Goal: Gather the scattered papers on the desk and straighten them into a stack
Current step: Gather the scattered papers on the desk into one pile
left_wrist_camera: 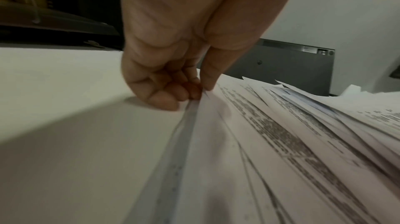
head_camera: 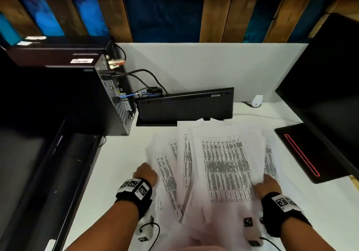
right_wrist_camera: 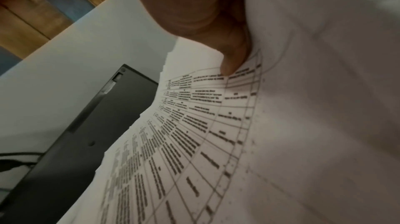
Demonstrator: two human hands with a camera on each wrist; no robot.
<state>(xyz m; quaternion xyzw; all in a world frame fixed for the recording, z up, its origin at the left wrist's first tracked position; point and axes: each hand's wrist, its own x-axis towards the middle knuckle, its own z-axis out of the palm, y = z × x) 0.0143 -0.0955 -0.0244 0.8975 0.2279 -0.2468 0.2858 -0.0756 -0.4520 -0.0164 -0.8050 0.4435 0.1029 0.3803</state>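
**A:** White printed sheets, tables on them, fanned across the lower centre of the head frame on the white desk. Far ends overlap the foot of the black monitor stand. Where are the hands?

**B:** One on each flank. Left hand at the fan's left edge, lower centre-left of frame. Right hand at its right edge, lower centre-right. Pile lies between them.

**A:** Grip state?

**B:** Left wrist view: left hand has fingers curled, thumb and fingertips pinching the edge of the leftmost sheets. Knuckles rest on the desk. Right wrist view: right hand, thumb pressed on top of a printed sheet, which curves up beside the palm. Other fingers hidden behind the paper, so I read it as a pinch but can't see the underside.

**A:** Long axis?

**B:** Sheets run roughly bottom-to-top of the head frame, toward the stand. They splay: left ones lean up-left, right ones up-right, near ends bunch at bottom centre.

**A:** So the closing move is sideways.

**B:** My read too. Both hands push inward toward frame centre, across the long axis. Neither is nearer; each already touches its own edge. Left side is more splayed, so it likely has more to travel. Squaring the ends not yet done.

**A:** Risk?

**B:** Far corners could snag the stand foot.
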